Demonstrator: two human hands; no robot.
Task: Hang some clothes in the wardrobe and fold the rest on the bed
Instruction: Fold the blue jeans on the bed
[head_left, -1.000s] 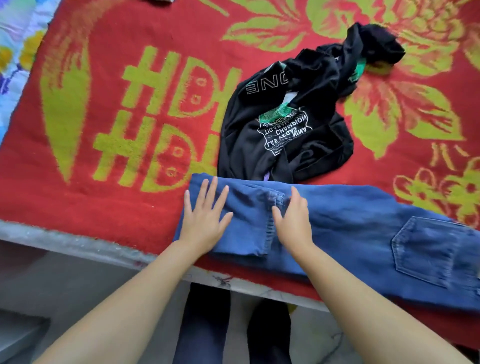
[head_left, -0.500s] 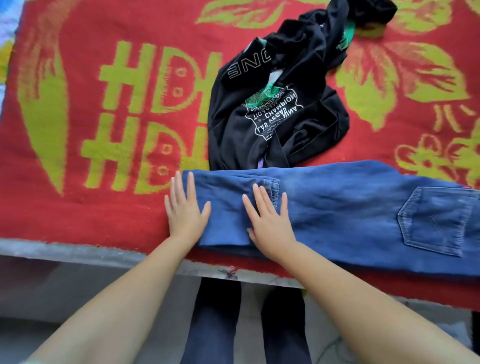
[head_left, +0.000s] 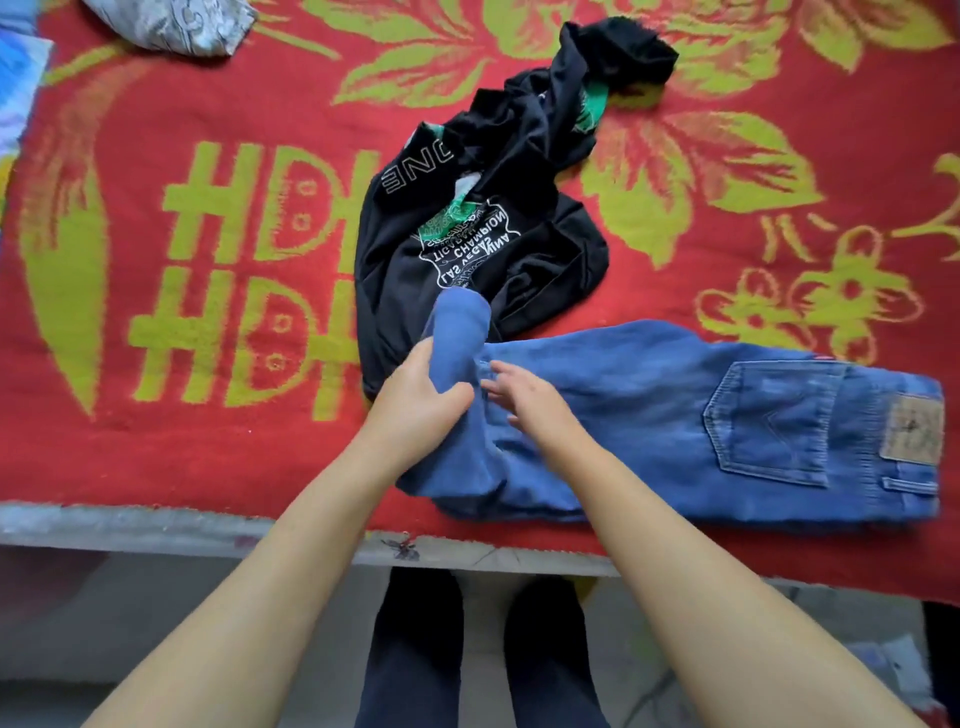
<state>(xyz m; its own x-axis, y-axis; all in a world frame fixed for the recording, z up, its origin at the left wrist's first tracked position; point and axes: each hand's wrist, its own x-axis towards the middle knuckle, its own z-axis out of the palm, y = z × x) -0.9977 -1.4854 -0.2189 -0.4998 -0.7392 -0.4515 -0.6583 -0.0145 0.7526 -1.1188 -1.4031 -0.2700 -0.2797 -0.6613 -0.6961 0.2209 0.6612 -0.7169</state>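
At the near edge of the bed, the blue jeans (head_left: 675, 415) lie flat, long axis running 9 to 3 o'clock: waistband and back pocket (head_left: 774, 421) at the 3 o'clock end, leg hems at the 9 o'clock end. Left hand (head_left: 415, 400) grips the hem end, fingers curled round the cloth, which stands lifted toward 12 o'clock. Right hand (head_left: 530, 400), fingers relaxed and spread, rests on the leg just at 3 o'clock of the left. Judgement: the fold goes toward 3 o'clock, so the left hand carries; waistband lies well apart from it. Crumpled black T-shirt (head_left: 467, 249) sits at 12 o'clock, touching the jeans, on the red blanket (head_left: 182, 441).
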